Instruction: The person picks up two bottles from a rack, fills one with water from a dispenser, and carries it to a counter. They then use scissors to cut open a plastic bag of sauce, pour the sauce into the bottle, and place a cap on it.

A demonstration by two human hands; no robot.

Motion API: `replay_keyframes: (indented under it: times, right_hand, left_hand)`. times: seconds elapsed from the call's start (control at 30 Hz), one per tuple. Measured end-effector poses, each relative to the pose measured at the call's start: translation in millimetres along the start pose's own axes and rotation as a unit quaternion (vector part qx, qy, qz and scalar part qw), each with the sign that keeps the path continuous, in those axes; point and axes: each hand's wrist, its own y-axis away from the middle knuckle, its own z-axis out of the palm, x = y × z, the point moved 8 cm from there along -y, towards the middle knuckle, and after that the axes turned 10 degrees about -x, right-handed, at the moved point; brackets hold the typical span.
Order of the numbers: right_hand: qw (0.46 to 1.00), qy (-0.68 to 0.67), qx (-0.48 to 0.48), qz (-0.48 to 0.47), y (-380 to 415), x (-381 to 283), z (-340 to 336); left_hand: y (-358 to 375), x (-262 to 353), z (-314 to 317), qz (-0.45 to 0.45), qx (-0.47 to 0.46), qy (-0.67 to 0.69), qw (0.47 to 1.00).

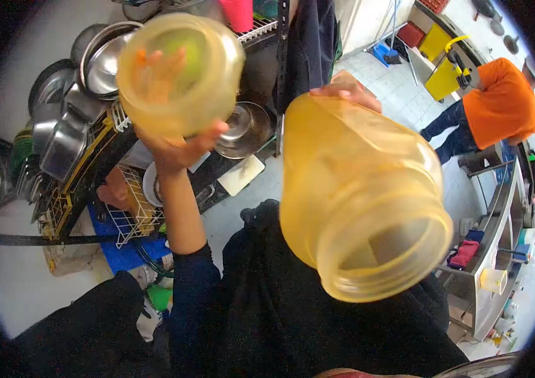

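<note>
In the head view, my left hand is raised at the left and grips a smaller, yellowish see-through plastic jar. Its fingers show blurred through the jar's wall, and the thumb lies along the lower edge. My right hand holds a large yellowish plastic jar from its far side. Only some of those fingers show over the top; the rest are hidden behind the jar. The big jar is tilted, its wide threaded mouth pointing down toward me, without a lid. Both jars are in the air, apart from each other.
At left, a rack bears metal bowls and pans, with a white wire basket below. A steel pan sits behind the jars. A person in an orange shirt stands at right, near a metal table and yellow bin.
</note>
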Motion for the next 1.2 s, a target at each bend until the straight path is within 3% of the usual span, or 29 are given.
replay_keyframes:
  times: [0.23,0.33,0.43,0.6,0.7,0.8,0.93,1.07,1.13,1.2]
  right_hand:
    - [0.987,0.06,0.138,-0.052,25,-18,-37]
    - [0.974,-0.013,0.195,-0.111,41,-3,-55]
    - [0.978,-0.001,0.195,-0.073,53,1,-62]
    - [0.987,0.018,0.096,0.128,78,33,-66]
    - [0.963,0.006,-0.014,0.27,95,71,-51]
    - [0.93,-0.024,-0.123,0.345,91,109,-11]
    - [0.885,-0.214,-0.195,0.366,63,137,74]
    - [0.873,-0.227,-0.265,0.34,39,142,139]
    - [0.86,-0.209,-0.319,0.338,24,139,168]
    - [0.844,-0.307,-0.278,0.342,-7,127,200]
  left_hand:
    - [0,-10,19,0.022,-0.013,-0.144,0.989]
    - [1,-14,25,0.028,-0.017,-0.189,0.981]
    - [7,-13,30,0.031,-0.018,-0.234,0.972]
    - [22,-12,24,0.031,-0.008,-0.302,0.953]
    - [35,-5,10,0.03,0.01,-0.342,0.939]
    - [56,14,-17,0.032,0.047,-0.406,0.912]
    - [108,54,-78,-0.001,0.125,-0.437,0.89]
    - [183,85,-158,-0.097,0.197,-0.212,0.952]
    - [208,100,-182,-0.165,0.246,-0.169,0.94]
    - [231,115,-211,-0.254,0.31,-0.195,0.895]
